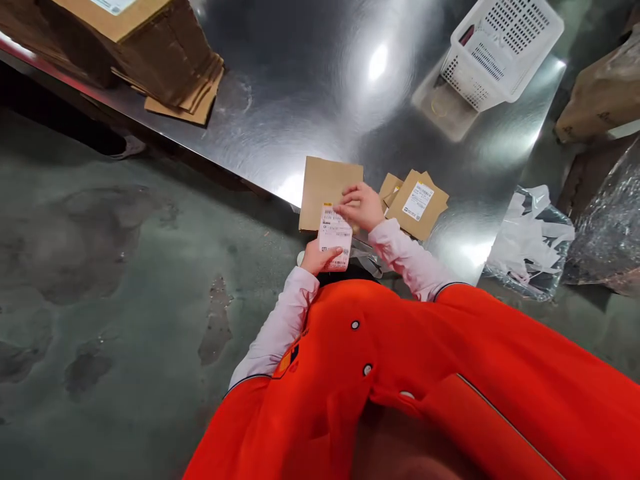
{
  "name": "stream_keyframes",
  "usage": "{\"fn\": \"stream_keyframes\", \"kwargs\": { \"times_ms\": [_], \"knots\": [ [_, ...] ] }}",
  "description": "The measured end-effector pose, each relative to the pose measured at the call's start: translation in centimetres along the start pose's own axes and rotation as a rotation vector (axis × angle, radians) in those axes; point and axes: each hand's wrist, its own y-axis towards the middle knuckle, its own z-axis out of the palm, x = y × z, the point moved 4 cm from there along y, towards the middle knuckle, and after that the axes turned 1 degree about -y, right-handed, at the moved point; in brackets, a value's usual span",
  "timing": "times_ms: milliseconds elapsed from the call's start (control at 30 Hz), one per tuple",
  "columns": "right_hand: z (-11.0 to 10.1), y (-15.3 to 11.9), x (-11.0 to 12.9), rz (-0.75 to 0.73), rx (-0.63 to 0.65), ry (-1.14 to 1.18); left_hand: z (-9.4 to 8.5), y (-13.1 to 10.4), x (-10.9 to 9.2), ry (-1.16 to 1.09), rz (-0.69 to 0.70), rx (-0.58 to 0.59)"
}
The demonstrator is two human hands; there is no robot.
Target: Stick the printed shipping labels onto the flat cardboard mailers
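Label [332, 230] grasped by the left hand [318, 257] near its lower end, overlapping in view a carton [330, 181] at the near edge of the surface [280, 130]. Right hand [364, 208]: fingers bent at the label's upper corner; whether they grip it cannot be told. Labelled packets [419, 201] lie right of the carton.

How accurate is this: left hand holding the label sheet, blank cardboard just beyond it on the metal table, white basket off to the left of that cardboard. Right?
Not quite: the white basket is off to the right of the blank cardboard, as the head view shows. The left hand does hold the label sheet.
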Motion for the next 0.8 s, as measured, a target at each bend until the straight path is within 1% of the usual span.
{"fn": "stream_keyframes", "kwargs": {
  "times_ms": [67, 133, 200, 233, 300, 367, 400, 467, 500, 533, 600, 667, 700, 733, 767, 800],
  "knots": [
    [0.3, 4.1, -1.7, 0.044, -0.050, -0.062, -0.3, 0.2, 1.2, -0.029, -0.092, 0.043],
    [0.8, 8.0, -3.4, 0.102, -0.087, -0.110, -0.7, 0.5, 2.3, -0.094, -0.143, 0.044],
    [1.5, 10.7, -4.8, 0.150, -0.091, -0.147, -1.1, 0.4, 3.3, -0.142, -0.179, 0.021],
    [1.8, 11.4, -5.2, 0.162, -0.087, -0.164, -1.4, 0.2, 3.9, -0.139, -0.203, 0.001],
    [2.2, 11.6, -5.4, 0.150, -0.087, -0.210, -2.2, -0.9, 5.0, -0.071, -0.252, -0.040],
    [2.9, 10.4, -4.6, 0.059, -0.073, -0.277, -3.2, -2.6, 5.8, 0.034, -0.269, -0.063],
    [3.6, 9.5, -3.8, -0.016, -0.034, -0.317, -3.7, -3.5, 6.1, 0.075, -0.266, -0.064],
    [5.3, 7.3, -2.1, -0.188, 0.101, -0.395, -4.8, -5.4, 5.9, 0.119, -0.247, -0.053],
    [6.2, 6.3, -1.3, -0.243, 0.166, -0.426, -5.3, -6.1, 5.4, 0.126, -0.222, -0.046],
    [6.9, 5.4, -0.7, -0.257, 0.203, -0.449, -5.7, -6.6, 4.6, 0.127, -0.185, -0.039],
    [7.7, 3.8, -0.2, -0.219, 0.190, -0.456, -6.5, -6.8, 2.1, 0.133, -0.074, -0.034],
    [7.6, 2.4, -0.7, -0.179, 0.111, -0.407, -7.2, -6.0, -0.9, 0.156, 0.033, -0.071],
    [7.1, 1.7, -1.4, -0.138, 0.044, -0.377, -7.5, -5.4, -2.3, 0.170, 0.070, -0.111],
    [6.4, 1.0, -2.5, -0.060, -0.037, -0.349, -7.7, -4.8, -3.7, 0.179, 0.103, -0.153],
    [5.7, 0.3, -3.9, 0.049, -0.118, -0.324, -7.8, -4.1, -4.8, 0.180, 0.135, -0.189],
    [5.0, -0.4, -5.3, 0.141, -0.176, -0.305, -7.7, -3.4, -5.8, 0.170, 0.169, -0.213]
  ]
}}
